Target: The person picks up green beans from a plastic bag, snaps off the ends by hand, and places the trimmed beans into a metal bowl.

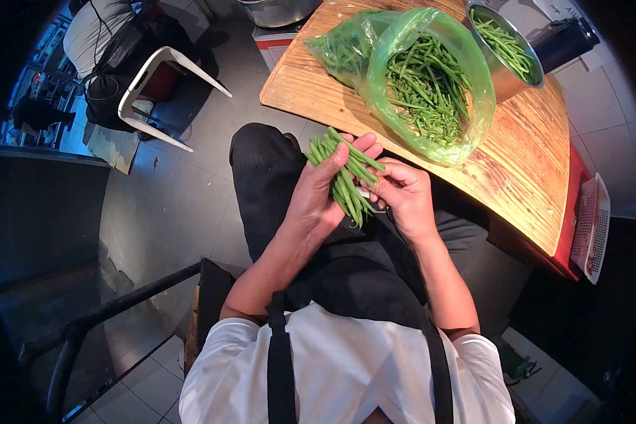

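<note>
A bundle of green beans (343,173) lies across my left hand (321,184), its thumb pressed over the beans, above my lap. At the right side of the bundle, my right hand (403,194) has its thumb and index finger pinched together at the bean ends. Just beyond my hands, an open green plastic bag (479,92) rests on the wooden table (523,169), holding many beans and short cut pieces. A metal container (505,81) with more long beans stands to the right of the bag, tilted in this view.
A person (95,35) sits at the upper left beside a white chair (145,74). A metal pot (279,13) is behind the table's left corner. A white plastic basket (598,230) stands by the table's right edge. A dark metal rail (134,298) runs at the lower left.
</note>
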Available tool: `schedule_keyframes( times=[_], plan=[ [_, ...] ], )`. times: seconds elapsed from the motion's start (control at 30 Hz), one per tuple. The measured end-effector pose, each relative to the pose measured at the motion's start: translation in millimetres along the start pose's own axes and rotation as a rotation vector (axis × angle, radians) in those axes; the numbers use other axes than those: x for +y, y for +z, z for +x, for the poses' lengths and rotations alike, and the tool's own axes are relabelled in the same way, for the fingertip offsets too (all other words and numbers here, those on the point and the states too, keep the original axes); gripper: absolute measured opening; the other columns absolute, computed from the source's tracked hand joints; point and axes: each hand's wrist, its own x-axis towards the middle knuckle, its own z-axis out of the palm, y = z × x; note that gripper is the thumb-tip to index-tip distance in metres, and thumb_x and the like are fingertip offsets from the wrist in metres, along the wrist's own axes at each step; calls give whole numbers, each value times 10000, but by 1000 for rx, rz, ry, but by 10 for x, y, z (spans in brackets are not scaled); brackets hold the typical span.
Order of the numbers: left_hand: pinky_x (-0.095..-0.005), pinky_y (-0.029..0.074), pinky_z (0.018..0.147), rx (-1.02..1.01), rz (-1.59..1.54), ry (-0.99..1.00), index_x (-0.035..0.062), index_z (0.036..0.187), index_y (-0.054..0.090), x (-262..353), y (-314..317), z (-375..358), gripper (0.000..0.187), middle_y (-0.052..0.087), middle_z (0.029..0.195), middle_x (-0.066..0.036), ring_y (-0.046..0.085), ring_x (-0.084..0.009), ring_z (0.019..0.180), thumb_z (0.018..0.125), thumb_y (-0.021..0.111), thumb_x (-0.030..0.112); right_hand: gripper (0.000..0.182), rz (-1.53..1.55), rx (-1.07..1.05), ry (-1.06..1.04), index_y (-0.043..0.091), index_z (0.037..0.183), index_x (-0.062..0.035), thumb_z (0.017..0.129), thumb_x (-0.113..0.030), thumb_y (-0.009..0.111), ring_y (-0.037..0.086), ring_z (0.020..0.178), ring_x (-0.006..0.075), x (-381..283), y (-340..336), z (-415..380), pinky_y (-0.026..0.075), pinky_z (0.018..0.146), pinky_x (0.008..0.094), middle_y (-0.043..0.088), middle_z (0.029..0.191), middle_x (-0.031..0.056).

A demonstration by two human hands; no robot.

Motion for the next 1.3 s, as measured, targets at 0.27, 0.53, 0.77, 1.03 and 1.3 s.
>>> schedule_keyframes(
  times=[0.27, 0.53, 0.77, 1.03, 1.3],
  plan=[
    [-480, 409, 1190, 117, -102, 64, 44, 1279, 523, 114, -8, 66, 302, 598, 1370, -157, 579, -285, 1291, 1023, 618, 172, 97, -328, 295, -390, 722, 973, 24, 979, -18, 636, 601, 680, 90, -662, -72, -80, 459, 578, 212, 684, 881, 60],
    [-477, 467, 1132, 140, 27, 158, 25, 1258, 516, 194, 158, 3, 284, 613, 1342, -170, 603, -300, 1264, 1035, 598, 181, 93, -1237, 666, -648, 729, 941, -9, 894, -87, 749, 670, 711, 239, -985, -423, 369, 539, 671, 348, 696, 856, 124],
    [-459, 517, 1044, 197, 159, 284, 9, 1266, 515, 150, 209, 49, 319, 623, 1329, -197, 621, -312, 1242, 1024, 624, 185, 151, -993, 165, -765, 697, 805, -32, 752, -63, 836, 660, 707, 258, -482, 192, -91, 533, 636, 351, 674, 788, 82],
    [-455, 523, 1028, 199, 254, 393, 0, 1226, 543, 76, 215, 54, 287, 635, 1312, -196, 630, -308, 1224, 1016, 636, 173, 85, -874, 79, -564, 717, 855, -9, 817, -57, 775, 655, 765, 243, -166, 218, -24, 522, 667, 322, 674, 878, 97],
    [-447, 527, 1023, 166, 128, 259, 31, 1225, 548, 133, 26, 68, 283, 647, 1268, -166, 644, -286, 1191, 1014, 643, 194, 41, -425, 29, -415, 734, 904, 46, 875, 17, 733, 666, 794, 188, -383, 111, -58, 521, 709, 293, 702, 871, 104]
  ],
)
